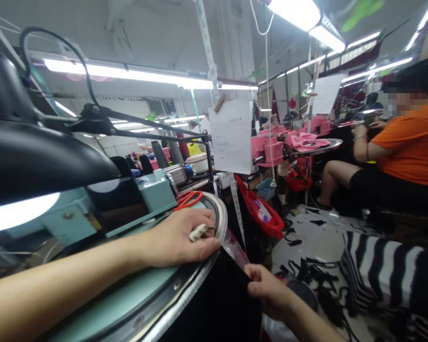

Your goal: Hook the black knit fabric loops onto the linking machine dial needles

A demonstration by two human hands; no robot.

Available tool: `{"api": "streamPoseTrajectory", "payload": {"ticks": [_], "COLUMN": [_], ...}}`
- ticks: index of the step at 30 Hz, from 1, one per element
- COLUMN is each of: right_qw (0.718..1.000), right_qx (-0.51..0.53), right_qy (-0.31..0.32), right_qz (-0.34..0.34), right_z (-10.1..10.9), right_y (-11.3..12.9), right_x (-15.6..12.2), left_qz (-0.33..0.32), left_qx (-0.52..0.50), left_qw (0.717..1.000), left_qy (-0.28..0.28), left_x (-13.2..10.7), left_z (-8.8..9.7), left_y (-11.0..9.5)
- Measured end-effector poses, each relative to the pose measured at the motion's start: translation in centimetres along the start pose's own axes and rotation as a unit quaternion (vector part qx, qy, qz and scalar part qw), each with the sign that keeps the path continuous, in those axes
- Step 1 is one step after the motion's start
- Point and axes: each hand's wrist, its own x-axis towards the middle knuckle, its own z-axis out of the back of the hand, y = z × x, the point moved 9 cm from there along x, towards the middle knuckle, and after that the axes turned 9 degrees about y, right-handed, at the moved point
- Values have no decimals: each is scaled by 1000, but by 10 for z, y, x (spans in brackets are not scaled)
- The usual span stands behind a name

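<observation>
My left hand [178, 237] lies on the far rim of a round teal linking-machine dial [139, 308], its fingers curled around a small white cloth roll [198, 232]. Spiked points line the dial's metal edge. My right hand [267, 290] pinches the edge of a black knitted fabric [214, 308] that hangs from the dial's near edge. A clear plastic strip [236, 250] runs up from beside my right fingers towards the dial's rim. Most of the fabric's lower part is out of view.
Red-handled scissors [188, 200] lie beyond my left hand, next to a small motor [178, 175]. A black lamp [39, 142] hangs at left. A co-worker in an orange shirt [406, 142] sits at right, near pink fabric [306, 140]. Black scraps [306, 280] litter the floor.
</observation>
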Motion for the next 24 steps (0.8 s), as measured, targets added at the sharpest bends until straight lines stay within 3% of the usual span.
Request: {"api": "streamPoseTrajectory", "payload": {"ticks": [3,6,8,11,14,19,24], "right_qw": [1000,993,980,962,953,957,953], "right_qx": [6,-48,-70,-141,-189,-145,-157], "right_qy": [-2,-11,15,79,65,-36,-23], "right_qz": [17,104,184,222,230,249,258], "right_z": [19,40,36,4,-16,1,9], "right_y": [6,59,100,138,154,157,155], "right_x": [-1,1,1,5,15,33,49], "left_qz": [-18,-13,-9,0,18,15,90], "left_qx": [17,15,11,11,17,-25,-50], "left_qw": [1000,1000,1000,1000,999,999,994], "left_qy": [-15,-17,-16,-22,-28,-14,-46], "left_x": [0,0,2,3,4,5,9], "left_z": [0,0,0,1,1,-2,0], "left_y": [-2,-4,-5,-3,2,4,20]}}
